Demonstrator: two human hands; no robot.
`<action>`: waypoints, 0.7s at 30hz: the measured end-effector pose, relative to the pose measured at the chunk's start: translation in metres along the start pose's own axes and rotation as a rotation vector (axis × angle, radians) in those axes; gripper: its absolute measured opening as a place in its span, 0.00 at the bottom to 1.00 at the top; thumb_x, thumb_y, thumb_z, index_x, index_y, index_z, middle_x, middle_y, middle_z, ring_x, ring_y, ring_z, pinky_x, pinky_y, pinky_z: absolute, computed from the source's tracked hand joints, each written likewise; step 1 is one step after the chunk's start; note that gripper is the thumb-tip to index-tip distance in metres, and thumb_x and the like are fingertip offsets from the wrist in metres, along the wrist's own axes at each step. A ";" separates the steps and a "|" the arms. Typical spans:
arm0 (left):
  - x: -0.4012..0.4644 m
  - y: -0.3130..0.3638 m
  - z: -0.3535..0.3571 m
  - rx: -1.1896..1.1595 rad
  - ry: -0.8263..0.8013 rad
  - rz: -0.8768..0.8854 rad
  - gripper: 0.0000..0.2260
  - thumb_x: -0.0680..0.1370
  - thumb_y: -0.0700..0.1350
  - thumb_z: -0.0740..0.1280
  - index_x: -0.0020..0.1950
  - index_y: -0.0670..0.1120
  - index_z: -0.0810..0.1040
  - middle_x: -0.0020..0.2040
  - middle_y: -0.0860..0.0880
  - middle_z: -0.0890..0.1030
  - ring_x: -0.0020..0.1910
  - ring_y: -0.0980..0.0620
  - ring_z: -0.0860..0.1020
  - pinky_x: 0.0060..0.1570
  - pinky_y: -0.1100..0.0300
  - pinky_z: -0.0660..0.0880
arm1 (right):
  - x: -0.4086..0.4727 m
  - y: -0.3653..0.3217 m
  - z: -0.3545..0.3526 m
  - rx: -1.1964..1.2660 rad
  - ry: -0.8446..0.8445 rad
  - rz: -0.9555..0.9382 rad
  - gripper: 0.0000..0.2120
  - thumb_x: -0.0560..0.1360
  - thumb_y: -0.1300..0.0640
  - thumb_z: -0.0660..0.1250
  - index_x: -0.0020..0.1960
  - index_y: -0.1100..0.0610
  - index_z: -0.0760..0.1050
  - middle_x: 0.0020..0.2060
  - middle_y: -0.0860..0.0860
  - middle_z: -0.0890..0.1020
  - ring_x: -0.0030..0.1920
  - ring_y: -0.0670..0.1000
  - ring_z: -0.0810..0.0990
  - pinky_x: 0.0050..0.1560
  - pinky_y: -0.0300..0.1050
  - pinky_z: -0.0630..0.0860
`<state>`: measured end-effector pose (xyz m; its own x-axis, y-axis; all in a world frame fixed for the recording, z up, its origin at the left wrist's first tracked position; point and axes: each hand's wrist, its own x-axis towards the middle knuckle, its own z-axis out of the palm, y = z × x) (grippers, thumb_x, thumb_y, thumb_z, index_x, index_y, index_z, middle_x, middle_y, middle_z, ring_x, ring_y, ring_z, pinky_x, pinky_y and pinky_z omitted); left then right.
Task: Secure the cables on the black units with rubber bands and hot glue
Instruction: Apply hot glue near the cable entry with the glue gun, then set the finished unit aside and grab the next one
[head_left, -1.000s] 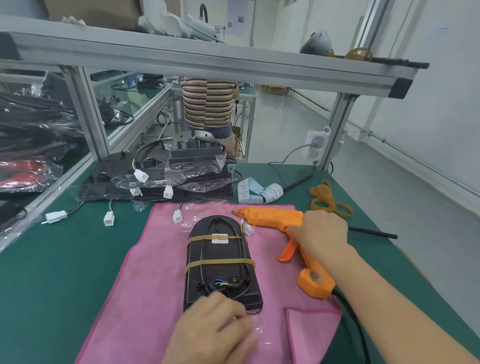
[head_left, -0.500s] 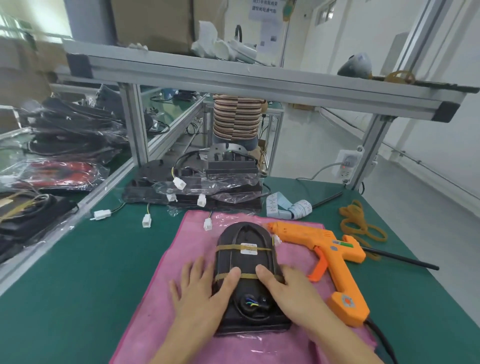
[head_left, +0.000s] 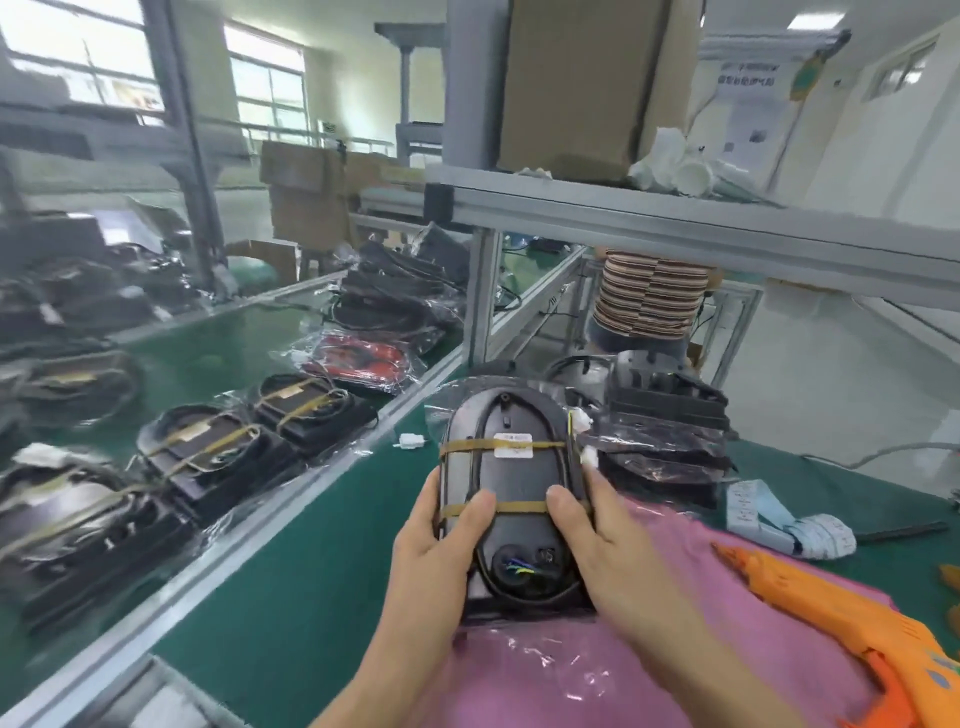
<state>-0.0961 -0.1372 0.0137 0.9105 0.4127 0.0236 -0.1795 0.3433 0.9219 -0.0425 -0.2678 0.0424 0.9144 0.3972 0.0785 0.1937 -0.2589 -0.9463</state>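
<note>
- The left hand (head_left: 431, 545) gripped the left edge of the black unit (head_left: 511, 499), fingers curled round its side and the thumb laid across its top face.
- The right hand (head_left: 608, 540) gripped the right edge in the same way, its thumb resting on the nearer rubber band (head_left: 522, 506).
- The black unit was held between both hands, raised above the green desk (head_left: 291, 587) at the left edge of the pink cloth (head_left: 649, 649).
- A second rubber band (head_left: 467, 445) crossed the unit farther up, passing a small white label (head_left: 513, 446).
- A black cable (head_left: 480, 556) ran along the unit's edge, and coloured wires (head_left: 519, 566) showed in a round recess near its close end.
- The orange glue gun (head_left: 852, 618) lay on the pink cloth to the right, apart from both hands.
- A stack of bagged black units (head_left: 665, 447) sat on the desk just behind the held one.
- More banded units in clear bags (head_left: 208, 452) lay in a row on the conveyor (head_left: 218, 353) to the left.
- A person in a striped shirt (head_left: 649, 296) stood beyond the frame.
</note>
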 end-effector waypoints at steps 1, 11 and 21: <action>0.006 0.007 -0.008 -0.007 0.051 0.024 0.10 0.76 0.46 0.69 0.56 0.56 0.81 0.48 0.48 0.86 0.47 0.47 0.85 0.40 0.57 0.80 | 0.012 -0.007 0.011 0.002 -0.027 -0.007 0.18 0.80 0.46 0.58 0.69 0.43 0.64 0.53 0.35 0.79 0.53 0.36 0.79 0.57 0.34 0.74; 0.111 0.064 -0.099 -0.038 0.519 0.132 0.13 0.78 0.46 0.68 0.63 0.49 0.75 0.55 0.45 0.83 0.54 0.45 0.81 0.60 0.42 0.75 | 0.152 -0.049 0.135 -0.147 -0.267 -0.055 0.22 0.82 0.48 0.55 0.75 0.52 0.62 0.67 0.49 0.72 0.64 0.50 0.70 0.63 0.44 0.65; 0.203 0.064 -0.154 0.327 0.675 0.066 0.26 0.82 0.49 0.57 0.77 0.40 0.55 0.75 0.39 0.62 0.73 0.40 0.62 0.71 0.43 0.61 | 0.251 -0.051 0.207 -0.278 -0.296 -0.042 0.16 0.81 0.55 0.52 0.62 0.60 0.73 0.51 0.54 0.75 0.51 0.53 0.72 0.50 0.47 0.66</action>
<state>0.0203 0.0982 0.0179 0.4570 0.8873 -0.0627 -0.0098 0.0755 0.9971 0.1036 0.0276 0.0458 0.7700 0.6379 -0.0167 0.3543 -0.4491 -0.8202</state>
